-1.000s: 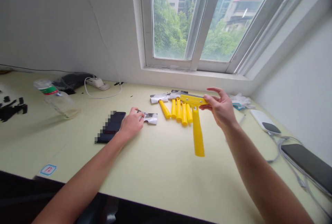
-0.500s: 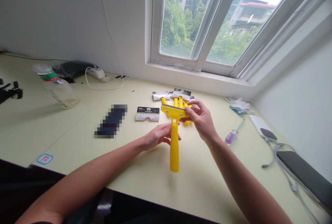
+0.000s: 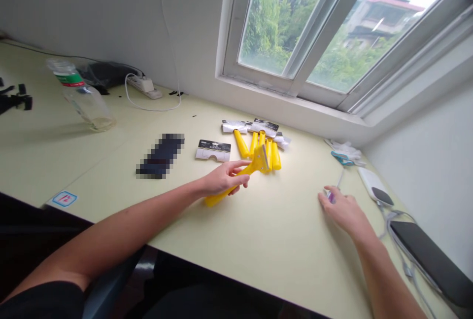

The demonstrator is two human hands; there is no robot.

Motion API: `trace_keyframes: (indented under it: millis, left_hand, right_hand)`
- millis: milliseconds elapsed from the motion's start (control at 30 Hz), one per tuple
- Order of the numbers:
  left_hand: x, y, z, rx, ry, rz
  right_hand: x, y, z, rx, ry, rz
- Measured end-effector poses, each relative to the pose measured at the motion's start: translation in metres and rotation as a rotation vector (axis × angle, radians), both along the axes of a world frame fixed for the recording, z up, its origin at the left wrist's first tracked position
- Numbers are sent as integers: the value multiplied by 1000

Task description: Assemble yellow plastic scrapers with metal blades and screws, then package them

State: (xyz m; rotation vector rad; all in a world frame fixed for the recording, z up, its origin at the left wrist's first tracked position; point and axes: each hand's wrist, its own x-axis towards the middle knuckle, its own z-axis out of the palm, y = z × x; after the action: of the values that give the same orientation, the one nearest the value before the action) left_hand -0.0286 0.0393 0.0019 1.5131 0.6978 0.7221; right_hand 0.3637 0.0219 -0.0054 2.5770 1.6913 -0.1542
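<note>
My left hand (image 3: 224,179) is closed around the handle of a yellow scraper (image 3: 260,161). The tool slants, its wide head with two screws pointing up and right and its handle end low on the left. Off to the right, my right hand (image 3: 344,212) has its thumb and fingers around the purple and clear handle of a screwdriver (image 3: 331,197). The screwdriver's thin shaft points toward the window, and most of its handle is hidden by the fingers. Behind the held scraper lie several more yellow scrapers (image 3: 241,143) with their heads in packaging.
A card header (image 3: 213,151) and a pixelated dark object (image 3: 161,156) lie left of the scrapers. Farther left stands a clear bottle (image 3: 86,102), near a power strip (image 3: 146,86). Gloves (image 3: 347,154), a white device (image 3: 373,183), cables and a black case (image 3: 434,260) line the right side.
My right hand has let go of the scraper head and moved right onto the screwdriver. The scraper, upright before, now tilts in my left hand, which grips its handle.
</note>
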Motion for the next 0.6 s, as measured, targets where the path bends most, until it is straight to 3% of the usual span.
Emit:
trace_keyframes:
  millis: [133,200,300,467,533,600]
  left_hand:
    - [-15,0,9,829,563,4]
    - [-18,0,7,1064,741,-10]
    - [-17,-1,0,1183,867,-18]
    - [-14,-4,-4,1180,884,-23]
    - [-14,-4,-3,1178,858,-35]
    - [-13,-5,-2,1179,832,-54]
  right_hand:
    - [0,-8,16,-110,84,199]
    - [-2,-18,29,-187,155,318]
    - [-11,-38,42,-245,186,459]
    - [-24,-58,67,-123,122,607]
    - [-30,-57,90,14,87,641]
    - [-43,-51,116,335,56,650]
